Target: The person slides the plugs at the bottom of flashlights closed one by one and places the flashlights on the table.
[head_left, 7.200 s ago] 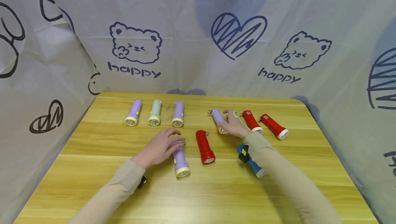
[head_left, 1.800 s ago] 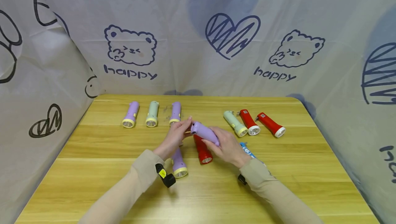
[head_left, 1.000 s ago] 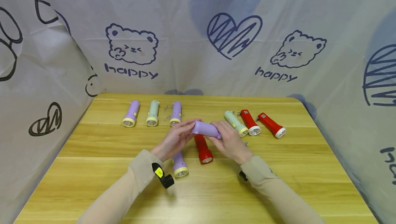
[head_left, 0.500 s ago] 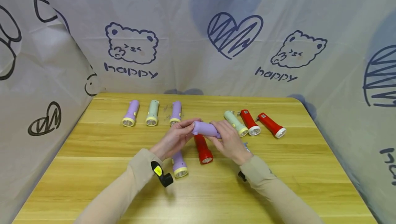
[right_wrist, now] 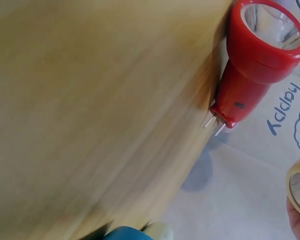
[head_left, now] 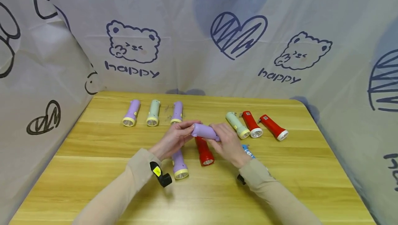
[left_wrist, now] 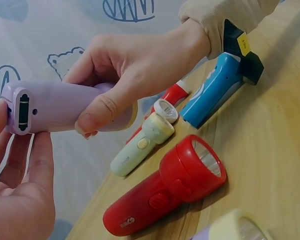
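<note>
Aloft, a purple flashlight (head_left: 204,131) between left grip (head_left: 174,139) and right grip (head_left: 228,144).

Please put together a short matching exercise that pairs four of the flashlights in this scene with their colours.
Flashlights
1. Held flashlight, between the left hand and the right hand
2. Half-hidden flashlight, by the right sleeve in the head view
3. Middle flashlight of the row of three at the table's back left
4. Rightmost flashlight in the head view

Colours
A. Pale green with a yellow rim
B. Red with a white lamp end
C. Blue
D. Purple

Right pairs: 1-D, 2-C, 3-A, 4-B
</note>
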Demonstrator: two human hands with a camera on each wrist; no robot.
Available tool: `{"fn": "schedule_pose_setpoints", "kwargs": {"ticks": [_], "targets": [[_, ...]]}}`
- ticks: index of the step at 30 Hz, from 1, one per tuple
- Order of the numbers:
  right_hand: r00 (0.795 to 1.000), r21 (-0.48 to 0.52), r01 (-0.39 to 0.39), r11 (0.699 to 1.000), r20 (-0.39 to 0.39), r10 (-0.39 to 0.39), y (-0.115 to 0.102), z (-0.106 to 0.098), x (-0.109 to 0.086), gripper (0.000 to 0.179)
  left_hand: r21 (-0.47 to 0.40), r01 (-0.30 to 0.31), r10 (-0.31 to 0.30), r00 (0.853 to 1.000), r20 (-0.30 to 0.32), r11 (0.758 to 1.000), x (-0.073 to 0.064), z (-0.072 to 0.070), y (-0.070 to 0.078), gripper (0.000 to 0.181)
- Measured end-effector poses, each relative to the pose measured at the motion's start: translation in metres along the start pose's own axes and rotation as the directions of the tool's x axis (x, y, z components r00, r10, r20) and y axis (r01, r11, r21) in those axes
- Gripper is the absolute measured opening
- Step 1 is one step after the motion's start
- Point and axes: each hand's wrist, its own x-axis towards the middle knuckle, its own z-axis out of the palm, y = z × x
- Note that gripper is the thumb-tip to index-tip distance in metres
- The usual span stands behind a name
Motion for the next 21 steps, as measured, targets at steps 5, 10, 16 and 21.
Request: {"fn": "schedule_pose_setpoints", "kwargs": {"ticks": [5, 10, 16, 21], "targets": [[1.000, -0.002, -0.013, 1.000, 0.019, 0.013, -0.0010, 0.0005, 0.0004, 0.043, 0.019, 0.009, -0.009, 1.000, 0.003, 1.000, 0.0007, -0.0026, 0.0006, 0.034], [0.998, 0.010, -0.042, 0.999, 0.046, 0.041, -0.0030, 0.0006, 0.0014, 0.041, 0.043, 0.005, -0.005, 1.000, -0.003, 0.999, 0.0009, -0.0037, 0.0025, 0.039], [0.994, 0.013, -0.075, 0.997, 0.076, 0.074, -0.0042, -0.0001, 0.0018, 0.042, 0.073, -0.004, 0.005, 1.000, -0.012, 0.997, 0.0037, -0.0048, 0.0011, 0.043], [0.992, -0.005, -0.095, 0.995, 0.089, 0.095, -0.0044, -0.0012, -0.0008, 0.045, 0.153, -0.007, 0.012, 0.999, -0.031, 0.988, 0.0064, -0.0037, -0.0034, 0.044]]}}
